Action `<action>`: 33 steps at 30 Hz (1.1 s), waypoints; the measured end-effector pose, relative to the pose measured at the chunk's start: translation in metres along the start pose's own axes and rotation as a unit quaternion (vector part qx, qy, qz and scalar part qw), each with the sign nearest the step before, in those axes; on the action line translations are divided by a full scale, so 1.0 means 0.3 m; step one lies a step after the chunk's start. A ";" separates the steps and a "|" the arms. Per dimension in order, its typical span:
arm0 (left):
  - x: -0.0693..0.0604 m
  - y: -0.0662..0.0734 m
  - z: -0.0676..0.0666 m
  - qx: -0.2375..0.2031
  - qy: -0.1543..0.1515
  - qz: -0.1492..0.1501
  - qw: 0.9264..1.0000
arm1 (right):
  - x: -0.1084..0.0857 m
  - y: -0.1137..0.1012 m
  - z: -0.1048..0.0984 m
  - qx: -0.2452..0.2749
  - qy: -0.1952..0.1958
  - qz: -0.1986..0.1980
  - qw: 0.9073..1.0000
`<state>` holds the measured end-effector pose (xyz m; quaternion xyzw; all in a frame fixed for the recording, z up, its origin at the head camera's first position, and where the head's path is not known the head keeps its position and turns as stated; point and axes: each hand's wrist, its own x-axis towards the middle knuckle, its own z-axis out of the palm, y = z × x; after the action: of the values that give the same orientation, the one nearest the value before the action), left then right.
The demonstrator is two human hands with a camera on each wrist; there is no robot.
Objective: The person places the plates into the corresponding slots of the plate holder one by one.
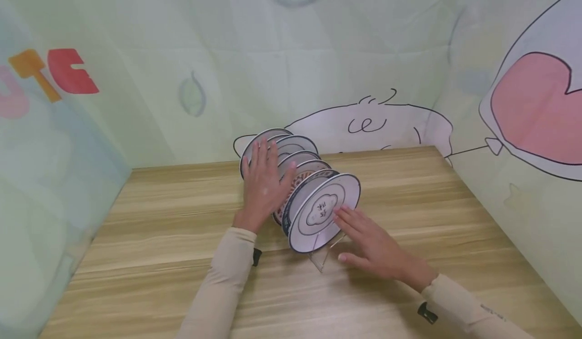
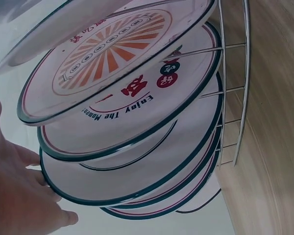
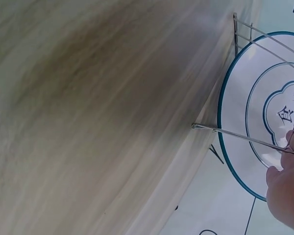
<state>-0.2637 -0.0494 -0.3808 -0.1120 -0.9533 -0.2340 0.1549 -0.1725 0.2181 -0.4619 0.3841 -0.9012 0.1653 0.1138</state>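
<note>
Several round plates with dark rims stand on edge in a row, tilted, in a metal wire rack (image 2: 246, 58). Facing me is the front plate (image 1: 320, 212), white with ring lines and characters in its middle. My left hand (image 1: 261, 190) lies over the left side of the row, its fingers fairly straight against the plates' upper edges. In the left wrist view, one plate (image 2: 112, 49) carries an orange ray pattern. With extended fingers, my right hand (image 1: 370, 243) touches the lower right of the front plate; its thumb is apart, near the rack's front foot.
A wood-grain table (image 1: 173, 218) bears the rack. Behind and at both sides hangs a pale green printed cloth (image 1: 150, 76), with a line-drawn figure and a pink heart balloon (image 1: 532, 106) on the right.
</note>
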 end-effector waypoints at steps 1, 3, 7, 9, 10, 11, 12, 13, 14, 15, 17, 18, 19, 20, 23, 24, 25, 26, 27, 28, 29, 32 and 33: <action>0.001 -0.001 -0.001 -0.002 0.000 0.000 1.000 | 0.000 -0.003 0.000 -0.001 -0.002 -0.001 1.000; 0.003 -0.002 -0.002 -0.004 0.000 0.002 1.000 | 0.002 -0.010 0.001 -0.004 -0.005 -0.004 1.000; 0.008 -0.005 -0.006 -0.008 -0.004 0.004 1.000 | 0.004 -0.022 0.004 -0.012 -0.004 -0.014 1.000; 0.012 -0.007 -0.008 -0.008 -0.010 0.003 1.000 | 0.006 -0.027 0.005 -0.014 -0.005 -0.016 1.000; 0.014 -0.008 -0.008 -0.007 -0.012 0.002 1.000 | 0.007 -0.030 0.006 -0.015 -0.006 -0.016 1.000; 0.016 -0.009 -0.008 -0.008 -0.013 0.002 1.000 | 0.007 -0.032 0.008 -0.019 -0.004 -0.019 1.000; 0.018 -0.011 -0.007 -0.008 -0.015 0.001 1.000 | 0.008 -0.033 0.010 -0.020 -0.005 -0.020 1.000; 0.021 -0.013 -0.006 -0.009 -0.017 0.001 1.000 | 0.009 -0.035 0.012 -0.020 -0.004 -0.023 1.000; 0.023 -0.016 -0.006 -0.010 -0.019 0.000 1.000 | 0.010 -0.037 0.013 -0.021 -0.003 -0.027 0.999; 0.025 -0.018 -0.005 -0.012 -0.021 0.001 1.000 | 0.011 -0.040 0.014 -0.022 -0.003 -0.031 0.999; 0.027 -0.022 -0.005 -0.018 -0.023 0.002 1.000 | 0.014 -0.046 0.019 -0.023 0.003 -0.043 0.999; 0.028 -0.024 -0.005 -0.021 -0.024 0.002 0.999 | 0.015 -0.049 0.020 -0.023 0.004 -0.046 0.999; 0.030 -0.026 -0.005 -0.024 -0.024 0.003 0.999 | 0.016 -0.052 0.023 -0.024 0.005 -0.051 0.998; 0.031 -0.028 -0.006 -0.026 -0.023 0.005 0.999 | 0.018 -0.054 0.025 -0.024 0.005 -0.054 0.998; 0.033 -0.030 -0.008 -0.030 -0.022 0.009 0.999 | 0.021 -0.059 0.032 -0.030 0.006 -0.063 0.998; 0.034 -0.031 -0.009 -0.031 -0.021 0.012 0.999 | 0.022 -0.061 0.034 -0.034 0.007 -0.066 0.997; 0.035 -0.032 -0.010 -0.032 -0.022 0.013 0.999 | 0.023 -0.063 0.035 -0.039 0.008 -0.069 0.997; 0.035 -0.033 -0.011 -0.033 -0.022 0.015 0.999 | 0.025 -0.065 0.036 -0.043 0.008 -0.071 0.997; 0.035 -0.033 -0.013 -0.035 -0.023 0.016 0.999 | 0.025 -0.068 0.036 -0.046 0.007 -0.072 0.996; 0.036 -0.034 -0.013 -0.038 -0.024 0.017 0.999 | 0.026 -0.071 0.036 -0.050 0.006 -0.074 0.996; 0.038 -0.036 -0.014 -0.040 -0.026 0.018 0.999 | 0.027 -0.074 0.036 -0.052 0.006 -0.075 0.996; 0.041 -0.040 -0.016 -0.048 -0.032 0.023 0.998 | 0.030 -0.083 0.035 -0.055 0.003 -0.082 0.995; 0.042 -0.041 -0.017 -0.050 -0.034 0.024 0.998 | 0.030 -0.086 0.034 -0.056 0.003 -0.083 0.995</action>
<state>-0.2778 -0.0606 -0.3773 -0.1503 -0.9422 -0.2733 0.1221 -0.1605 0.1914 -0.4629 0.4503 -0.8737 0.1056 0.1511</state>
